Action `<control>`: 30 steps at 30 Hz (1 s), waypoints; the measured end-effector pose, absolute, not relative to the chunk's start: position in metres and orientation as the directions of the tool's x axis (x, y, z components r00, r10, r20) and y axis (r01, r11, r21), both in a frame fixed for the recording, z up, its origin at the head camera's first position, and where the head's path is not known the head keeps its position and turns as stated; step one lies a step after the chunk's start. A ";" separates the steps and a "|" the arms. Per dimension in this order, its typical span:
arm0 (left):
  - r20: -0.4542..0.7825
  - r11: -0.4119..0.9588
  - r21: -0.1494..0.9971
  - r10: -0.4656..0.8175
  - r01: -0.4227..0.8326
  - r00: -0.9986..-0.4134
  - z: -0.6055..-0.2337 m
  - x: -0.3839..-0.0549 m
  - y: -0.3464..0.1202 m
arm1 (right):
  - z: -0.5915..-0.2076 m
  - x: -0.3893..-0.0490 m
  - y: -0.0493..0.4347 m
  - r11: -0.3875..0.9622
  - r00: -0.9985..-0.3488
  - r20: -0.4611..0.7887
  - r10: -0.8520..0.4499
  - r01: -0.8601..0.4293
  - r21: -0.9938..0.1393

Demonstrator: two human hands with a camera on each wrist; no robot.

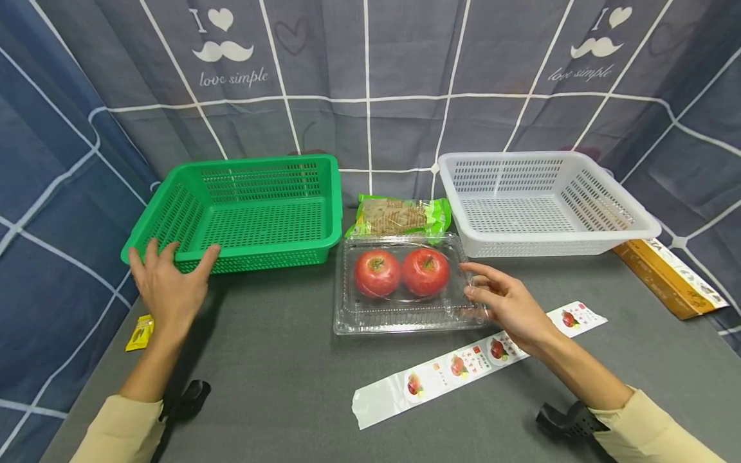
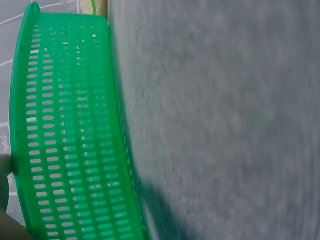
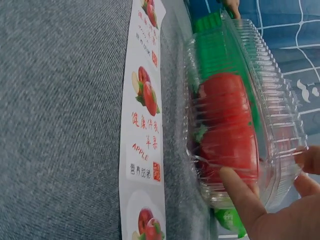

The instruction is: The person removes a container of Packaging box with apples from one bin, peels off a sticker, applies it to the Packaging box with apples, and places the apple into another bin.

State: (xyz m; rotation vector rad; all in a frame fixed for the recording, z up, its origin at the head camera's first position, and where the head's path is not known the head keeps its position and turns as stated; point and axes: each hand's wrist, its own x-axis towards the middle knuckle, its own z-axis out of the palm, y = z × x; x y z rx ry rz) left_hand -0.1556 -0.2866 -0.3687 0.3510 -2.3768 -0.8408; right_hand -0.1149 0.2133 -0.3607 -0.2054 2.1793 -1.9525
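On the left, my left hand [image 1: 170, 289] rests at the near left corner of a green basket [image 1: 272, 253], fingers spread over its rim. In the left wrist view, part of that hand shows beside the rim of the basket's slotted wall [image 2: 75, 125]. A clear plastic box [image 1: 370, 321] with two red apples [image 1: 377, 273] inside lies mid-table. My right hand [image 1: 512, 308] is at the box's right edge, index finger and thumb apart. The right wrist view shows its thumb [image 3: 242, 192] across the box's side and the other fingertips by the upper edge.
A strip of apple stickers [image 1: 428, 379] runs under the right hand. Behind the box lies a green-and-clear food packet [image 1: 399, 217]. A white basket [image 1: 556, 241] stands right, beside an orange-brown box [image 1: 666, 276]. A small yellow packet [image 1: 139, 333] lies by the left forearm.
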 end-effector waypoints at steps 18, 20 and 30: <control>0.593 0.555 0.762 -0.391 0.333 -0.704 -0.364 -0.106 -0.219 | -0.332 -0.083 0.213 0.569 -0.934 0.311 -0.176 -0.354 -0.742; 0.580 0.496 0.784 -0.374 0.372 -0.724 -0.369 -0.095 -0.204 | -0.332 -0.076 0.208 0.525 -0.917 0.351 -0.190 -0.397 -0.753; 0.251 0.292 0.937 -0.185 0.191 -0.950 -0.379 -0.048 -0.140 | -0.353 -0.055 0.177 0.341 -0.814 0.388 -0.431 -0.546 -0.765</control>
